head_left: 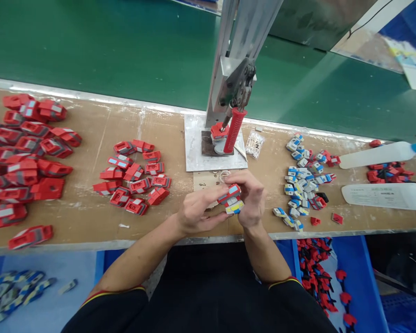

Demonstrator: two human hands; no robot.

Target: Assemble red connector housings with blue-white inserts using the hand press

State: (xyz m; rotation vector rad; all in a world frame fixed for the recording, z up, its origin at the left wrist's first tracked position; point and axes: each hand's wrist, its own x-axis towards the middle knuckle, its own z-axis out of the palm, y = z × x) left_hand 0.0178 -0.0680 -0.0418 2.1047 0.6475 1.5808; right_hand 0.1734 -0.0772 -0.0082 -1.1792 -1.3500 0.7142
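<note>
Together, left hand (pixel 194 213) and right hand (pixel 251 199) pinch a blocky red plastic part (pixel 230 195) (striped blue, yellow).

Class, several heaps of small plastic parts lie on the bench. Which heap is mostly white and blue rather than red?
The heap of white-and-blue parts right of the hands; the near-left red pile and the far-left red pile are red.
</note>
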